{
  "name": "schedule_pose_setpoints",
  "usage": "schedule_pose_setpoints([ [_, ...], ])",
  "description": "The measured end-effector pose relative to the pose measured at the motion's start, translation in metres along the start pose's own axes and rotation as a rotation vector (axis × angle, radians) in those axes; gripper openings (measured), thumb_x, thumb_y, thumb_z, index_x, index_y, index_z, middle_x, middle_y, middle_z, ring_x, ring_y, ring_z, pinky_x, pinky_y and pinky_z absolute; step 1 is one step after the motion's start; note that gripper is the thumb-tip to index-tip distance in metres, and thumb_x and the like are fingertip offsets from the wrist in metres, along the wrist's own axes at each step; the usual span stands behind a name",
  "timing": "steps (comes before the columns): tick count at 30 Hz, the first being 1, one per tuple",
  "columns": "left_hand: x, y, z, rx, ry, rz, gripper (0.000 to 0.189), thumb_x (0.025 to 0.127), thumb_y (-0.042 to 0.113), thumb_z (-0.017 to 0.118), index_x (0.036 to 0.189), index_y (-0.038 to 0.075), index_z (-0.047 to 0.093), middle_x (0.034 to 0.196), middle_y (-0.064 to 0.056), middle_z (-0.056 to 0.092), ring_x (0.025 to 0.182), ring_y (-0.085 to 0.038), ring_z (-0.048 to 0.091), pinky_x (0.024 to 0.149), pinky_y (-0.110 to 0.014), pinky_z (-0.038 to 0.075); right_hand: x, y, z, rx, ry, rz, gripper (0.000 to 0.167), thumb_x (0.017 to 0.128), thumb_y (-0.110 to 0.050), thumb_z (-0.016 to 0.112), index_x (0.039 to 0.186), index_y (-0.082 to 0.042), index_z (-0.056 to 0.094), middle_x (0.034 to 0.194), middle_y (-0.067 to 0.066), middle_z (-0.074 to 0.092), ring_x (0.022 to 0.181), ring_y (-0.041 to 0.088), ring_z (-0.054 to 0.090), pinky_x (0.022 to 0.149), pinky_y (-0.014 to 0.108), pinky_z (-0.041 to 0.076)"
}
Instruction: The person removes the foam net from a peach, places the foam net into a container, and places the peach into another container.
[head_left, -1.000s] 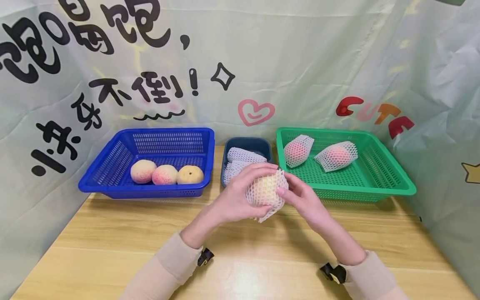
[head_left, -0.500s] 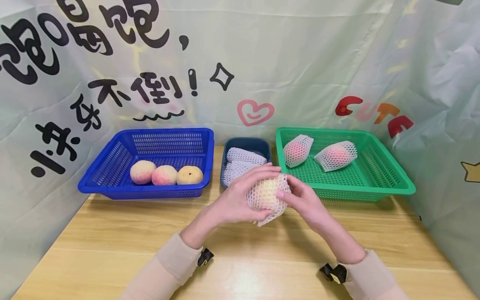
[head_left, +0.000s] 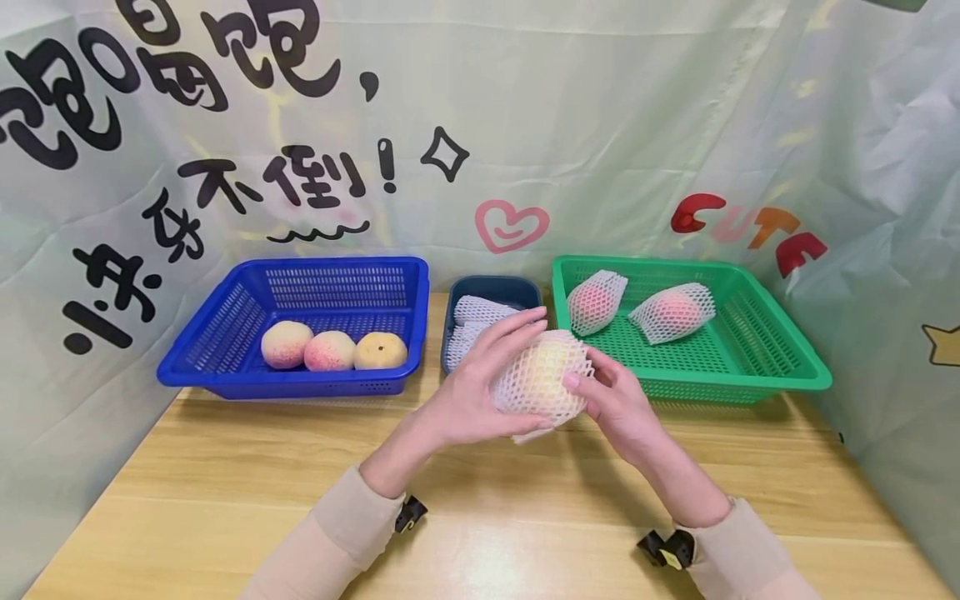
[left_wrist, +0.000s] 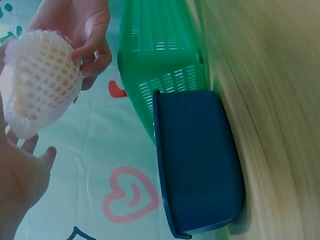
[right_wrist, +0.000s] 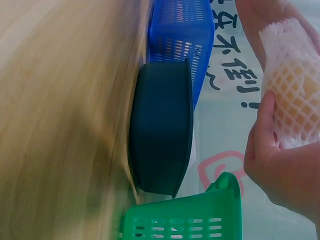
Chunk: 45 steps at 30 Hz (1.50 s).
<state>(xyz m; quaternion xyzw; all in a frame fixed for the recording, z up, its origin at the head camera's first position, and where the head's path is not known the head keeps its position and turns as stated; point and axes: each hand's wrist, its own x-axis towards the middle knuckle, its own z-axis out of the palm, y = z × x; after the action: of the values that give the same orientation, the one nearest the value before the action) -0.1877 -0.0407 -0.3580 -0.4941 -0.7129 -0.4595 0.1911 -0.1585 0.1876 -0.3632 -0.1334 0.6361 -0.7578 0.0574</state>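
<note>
A pale yellow peach [head_left: 551, 371] wrapped in a white foam net is held up between both hands above the table. My left hand [head_left: 480, 392] cups its left side, thumb low on the net, with some fingertips raised off the top. On the other side my right hand [head_left: 626, 412] pinches the netted fruit, thumb on its near face. In the left wrist view the foam net [left_wrist: 45, 75] surrounds the fruit. The right wrist view shows loose net bunched at one end of the peach [right_wrist: 297, 95]. Part of the left hand is hidden there.
A blue basket [head_left: 292, 385] at left holds three bare peaches [head_left: 330, 350]. Behind my hands stands a dark blue bin [head_left: 517, 287] with folded foam nets [head_left: 480, 310]. A green basket [head_left: 780, 379] at right holds two netted peaches [head_left: 675, 311]. A printed cloth hangs behind.
The netted peach has shifted slightly right and turned, with the net spread further over it. My left fingers have lifted and straightened somewhat; the right hand has moved a little to the right.
</note>
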Motion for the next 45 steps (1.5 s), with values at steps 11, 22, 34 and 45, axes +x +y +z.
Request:
schedule_pose_setpoints([
  [11,0.0004,-0.0074,0.0008,0.050,0.385,0.051,0.025,0.092,0.007,0.067,0.115,0.000,0.064,0.118,-0.016,0.062,0.110,-0.029,0.060,0.088,-0.043,0.051,0.0026,-0.0069,0.0007,0.220,0.222,-0.069,0.059,0.098,-0.003,0.057,0.153,0.003,0.034,0.120,0.004,0.062,0.096,0.010,0.067,0.087,0.022,0.057],
  [22,-0.0020,-0.0073,0.0067,-0.089,0.283,-0.013,0.016,0.092,-0.011,0.071,0.104,0.000,0.071,0.103,-0.014,0.068,0.097,-0.026,0.067,0.084,-0.033,0.061,0.0049,-0.0064,-0.0024,0.306,0.267,-0.139,0.045,0.102,-0.006,0.058,0.144,-0.004,0.044,0.122,0.005,0.063,0.100,0.011,0.068,0.091,0.024,0.057],
  [34,-0.0052,-0.0099,0.0051,0.146,0.144,-0.109,0.008,0.092,-0.004,0.070,0.097,0.000,0.074,0.097,-0.008,0.072,0.093,-0.021,0.069,0.089,-0.030,0.056,0.0025,-0.0025,-0.0008,0.295,0.207,-0.174,0.039,0.102,-0.006,0.056,0.141,-0.007,0.050,0.117,0.004,0.067,0.095,0.011,0.070,0.086,0.025,0.059],
  [45,-0.0043,-0.0077,0.0085,-0.066,0.131,-0.179,0.045,0.083,-0.014,0.075,0.125,-0.004,0.064,0.121,-0.014,0.062,0.118,-0.025,0.063,0.100,-0.033,0.055,0.0032,-0.0014,0.0036,0.173,0.240,-0.068,0.043,0.099,-0.002,0.059,0.141,-0.006,0.048,0.117,0.002,0.062,0.099,0.012,0.064,0.086,0.023,0.057],
])
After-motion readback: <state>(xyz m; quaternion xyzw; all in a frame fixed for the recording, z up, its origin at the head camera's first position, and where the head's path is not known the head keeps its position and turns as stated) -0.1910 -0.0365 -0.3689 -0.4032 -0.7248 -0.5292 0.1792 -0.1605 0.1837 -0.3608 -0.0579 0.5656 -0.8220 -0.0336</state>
